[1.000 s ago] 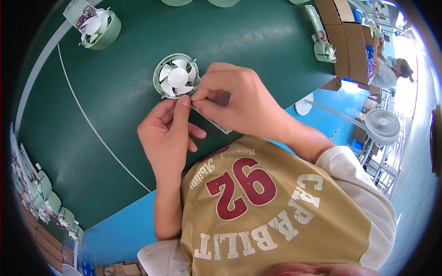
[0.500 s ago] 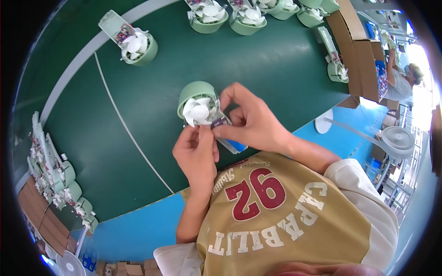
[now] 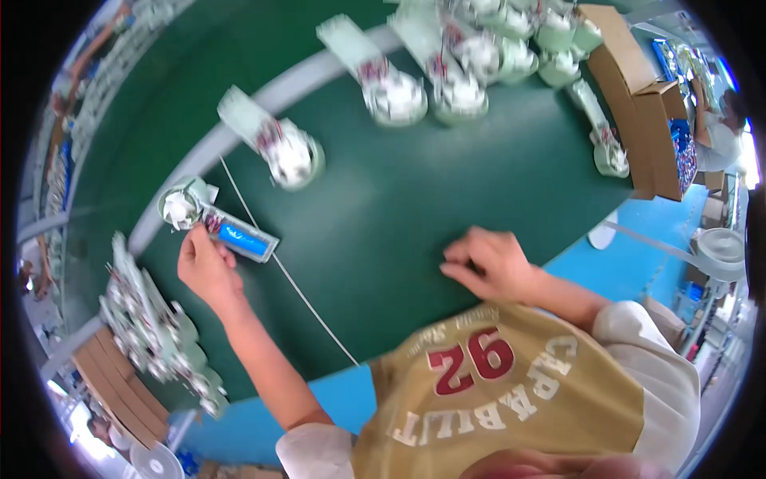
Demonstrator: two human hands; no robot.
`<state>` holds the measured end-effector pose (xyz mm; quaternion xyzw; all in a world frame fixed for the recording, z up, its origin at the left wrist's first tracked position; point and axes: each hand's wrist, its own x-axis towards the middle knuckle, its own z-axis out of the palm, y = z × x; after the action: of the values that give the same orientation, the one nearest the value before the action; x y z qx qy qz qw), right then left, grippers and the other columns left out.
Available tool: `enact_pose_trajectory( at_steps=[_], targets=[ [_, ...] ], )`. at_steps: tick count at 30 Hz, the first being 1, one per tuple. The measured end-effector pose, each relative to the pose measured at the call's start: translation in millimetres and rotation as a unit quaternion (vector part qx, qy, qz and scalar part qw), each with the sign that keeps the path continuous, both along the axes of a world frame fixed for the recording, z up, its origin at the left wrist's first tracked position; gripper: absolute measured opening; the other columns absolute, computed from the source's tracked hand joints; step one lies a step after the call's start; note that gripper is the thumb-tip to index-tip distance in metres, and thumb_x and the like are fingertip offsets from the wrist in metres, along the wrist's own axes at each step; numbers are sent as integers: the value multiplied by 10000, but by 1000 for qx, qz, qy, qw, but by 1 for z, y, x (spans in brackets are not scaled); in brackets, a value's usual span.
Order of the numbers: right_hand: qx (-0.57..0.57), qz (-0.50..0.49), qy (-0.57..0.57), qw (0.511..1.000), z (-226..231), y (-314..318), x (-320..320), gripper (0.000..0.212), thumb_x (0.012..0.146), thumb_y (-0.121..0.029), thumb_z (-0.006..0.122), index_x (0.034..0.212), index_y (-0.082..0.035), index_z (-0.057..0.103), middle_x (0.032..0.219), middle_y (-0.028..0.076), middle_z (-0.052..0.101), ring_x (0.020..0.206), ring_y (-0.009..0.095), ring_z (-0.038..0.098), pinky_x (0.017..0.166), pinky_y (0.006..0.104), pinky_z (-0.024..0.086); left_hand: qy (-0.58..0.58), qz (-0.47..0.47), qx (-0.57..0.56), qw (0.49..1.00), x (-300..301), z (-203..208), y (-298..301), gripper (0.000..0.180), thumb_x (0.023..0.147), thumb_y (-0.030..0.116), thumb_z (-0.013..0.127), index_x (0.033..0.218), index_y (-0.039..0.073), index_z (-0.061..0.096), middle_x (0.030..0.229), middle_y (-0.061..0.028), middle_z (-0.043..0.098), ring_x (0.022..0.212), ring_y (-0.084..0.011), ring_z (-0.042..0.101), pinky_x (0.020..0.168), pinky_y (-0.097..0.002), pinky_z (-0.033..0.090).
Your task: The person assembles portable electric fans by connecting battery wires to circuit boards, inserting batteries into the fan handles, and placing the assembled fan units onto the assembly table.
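Holding a small fan at the far left of the belt

Far left: a row of pale green fan parts stands along the bench edge, beside stacked cardboard. These are untouched.

Left hand: it is stretched out well to the person's left, fingers curled and pressed onto the near end of a small pale green fan. The fan lies on the green belt, close to the grey strip that runs along it. Its round head sits up and to the left of the hand; its handle, with a blue block in it, runs down and to the right, past the thumb. The long axis therefore lies slantwise, head away from the person, handle tip pointing toward the belt's middle. Whether the fingers fully close round the handle cannot be told; they do bear on it.

Centre: a thin white line crosses the belt between the two hands. More fans lie further up the belt, blurred, none near either hand.

Right hand: it rests on the belt near the front edge, fingers loosely bent, holding nothing visible. It is well apart from the fan; the left hand is plainly the nearer one.

Right: open cardboard boxes stand at the belt's end.
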<state>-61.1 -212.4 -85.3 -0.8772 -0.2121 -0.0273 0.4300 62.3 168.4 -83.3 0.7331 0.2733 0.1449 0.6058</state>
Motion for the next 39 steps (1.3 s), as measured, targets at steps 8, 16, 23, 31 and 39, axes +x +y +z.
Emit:
enact_pose_trajectory(
  at_steps=[8,16,23,31,39],
  targets=[
    [-57,28,-12,998,-3,9,-1,103,878,-156,721,883,-99,636,737,29,547,603,196,600,514,323,496,-2,-112,37,993,241,-37,75,274,949,243,679,844,-10,663,628,12,529,490,-57,444,425,-226,328],
    [-63,-12,16,998,-7,2,2,107,889,-171,718,895,-104,635,724,21,548,601,183,610,504,315,507,28,-114,57,991,300,-31,85,368,923,328,746,810,-4,635,656,-24,585,520,-67,517,432,-207,388],
    [-17,18,-1,1000,-15,-2,5,103,876,-167,720,894,-128,627,691,5,505,546,161,574,465,304,469,-59,-97,270,956,288,26,69,396,977,329,655,1126,-37,667,975,-92,711,516,-62,499,392,-203,338],
    [23,57,10,998,-16,-13,1,139,866,-147,714,959,-90,628,739,23,483,597,154,584,500,300,480,67,-503,173,844,359,58,-260,687,853,569,739,1138,-51,659,917,-104,690,666,-134,642,562,-250,539],
    [15,68,-17,997,-29,-7,-2,126,885,-130,636,979,-50,612,759,19,468,613,135,578,531,277,506,-11,-318,13,948,427,-17,-422,759,686,396,918,1203,-72,616,1155,-147,662,1032,-221,642,935,-356,523]
  ],
)
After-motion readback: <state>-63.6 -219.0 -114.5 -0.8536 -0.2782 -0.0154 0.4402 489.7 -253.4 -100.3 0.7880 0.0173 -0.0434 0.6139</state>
